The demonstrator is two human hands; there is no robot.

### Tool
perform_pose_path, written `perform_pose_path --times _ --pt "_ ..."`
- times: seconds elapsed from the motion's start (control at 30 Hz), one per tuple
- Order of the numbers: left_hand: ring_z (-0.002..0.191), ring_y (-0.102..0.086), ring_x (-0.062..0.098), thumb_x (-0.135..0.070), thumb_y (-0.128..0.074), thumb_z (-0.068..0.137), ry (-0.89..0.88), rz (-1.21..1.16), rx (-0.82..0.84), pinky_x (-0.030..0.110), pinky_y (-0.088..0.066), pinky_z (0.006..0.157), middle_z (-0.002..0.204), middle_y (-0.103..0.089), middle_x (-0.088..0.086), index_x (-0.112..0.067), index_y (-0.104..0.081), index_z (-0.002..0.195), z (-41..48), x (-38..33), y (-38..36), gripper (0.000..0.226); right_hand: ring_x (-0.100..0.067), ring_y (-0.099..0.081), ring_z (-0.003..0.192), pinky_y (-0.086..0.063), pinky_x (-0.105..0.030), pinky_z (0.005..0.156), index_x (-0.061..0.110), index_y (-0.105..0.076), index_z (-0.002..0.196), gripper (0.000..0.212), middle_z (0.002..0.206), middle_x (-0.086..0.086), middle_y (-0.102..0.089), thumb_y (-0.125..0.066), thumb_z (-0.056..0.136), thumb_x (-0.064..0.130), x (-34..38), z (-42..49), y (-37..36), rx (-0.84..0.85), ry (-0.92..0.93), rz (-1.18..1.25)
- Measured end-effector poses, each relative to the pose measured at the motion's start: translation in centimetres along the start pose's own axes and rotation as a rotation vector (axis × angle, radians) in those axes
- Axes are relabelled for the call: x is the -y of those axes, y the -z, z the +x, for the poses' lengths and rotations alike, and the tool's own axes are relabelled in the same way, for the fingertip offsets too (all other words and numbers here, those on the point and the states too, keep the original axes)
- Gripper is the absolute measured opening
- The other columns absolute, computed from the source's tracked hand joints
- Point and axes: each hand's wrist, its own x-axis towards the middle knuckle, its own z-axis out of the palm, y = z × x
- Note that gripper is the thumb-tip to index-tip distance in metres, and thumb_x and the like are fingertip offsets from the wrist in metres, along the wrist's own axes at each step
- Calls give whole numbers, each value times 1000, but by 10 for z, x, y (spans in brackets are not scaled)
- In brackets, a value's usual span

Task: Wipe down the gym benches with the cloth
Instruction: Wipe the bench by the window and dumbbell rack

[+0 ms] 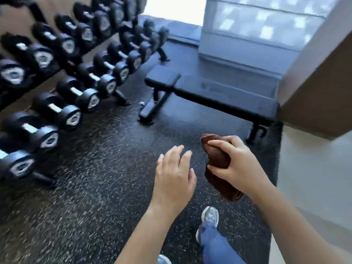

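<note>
- Right hand (238,164) is wrapped round the bunched brown cloth (217,159), held mid-air, well short of the bench (219,92); left hand (174,174) is loose, holding nothing.
- Cloth looks soft, light and floppy, so I'd grab it mid-bundle.

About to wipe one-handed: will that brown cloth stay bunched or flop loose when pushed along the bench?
Probably floppy: the cloth squashes where the right hand grips it, lower end hanging. Likely light: one hand holds it. It may unroll on the bench.
</note>
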Motion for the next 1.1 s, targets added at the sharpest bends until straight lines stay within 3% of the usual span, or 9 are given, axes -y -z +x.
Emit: perform_pose_path --times 0.3,0.4,0.53,0.67,0.9,1.1 --pt "98 -61 31 -29 -45 77 -198 -12 191 49 -52 84 109 -65 14 -7 -67 104 134 -101 -118 42 -25 -53 105 -42 -35 96 31 -60 119 58 114 0 -50 -81 65 28 -155 46 94 -219 -245 13" --pt "96 -60 30 -30 -45 77 -255 -32 208 47 -52 84 107 -66 12 -8 -68 102 178 -138 -150 41 -23 -51 107 -37 -27 92 34 -58 121 58 119 2 -48 -80 67 30 -198 61 128 -245 -316 -29" --pt "97 -60 30 -29 -47 78 -313 -45 216 46 -51 85 107 -66 11 -8 -69 102 223 -169 -188 39 -22 -51 107 -39 -27 89 38 -55 123 58 122 5 -45 -77 69 36 -243 87 157 -250 -391 -58" --pt "97 -61 31 -29 -46 78 -339 -59 250 47 -51 86 107 -66 11 -8 -69 102 261 -180 -223 39 -20 -51 107 -35 -23 86 40 -53 123 58 122 7 -45 -76 70 37 -277 118 174 -248 -440 -74" --pt "96 -63 33 -29 -45 78 -398 -102 286 49 -51 85 106 -66 11 -8 -69 98 354 -173 -300 38 -22 -50 108 -40 -29 91 36 -56 123 58 123 5 -47 -77 69 34 -334 199 185 -283 -552 -76" --pt "94 -63 32 -25 -44 77 -502 -154 285 49 -51 84 103 -68 10 -8 -70 94 466 -155 -374 36 -24 -49 105 -39 -29 86 36 -54 124 56 123 5 -45 -75 72 35 -379 306 194 -302 -692 -115"
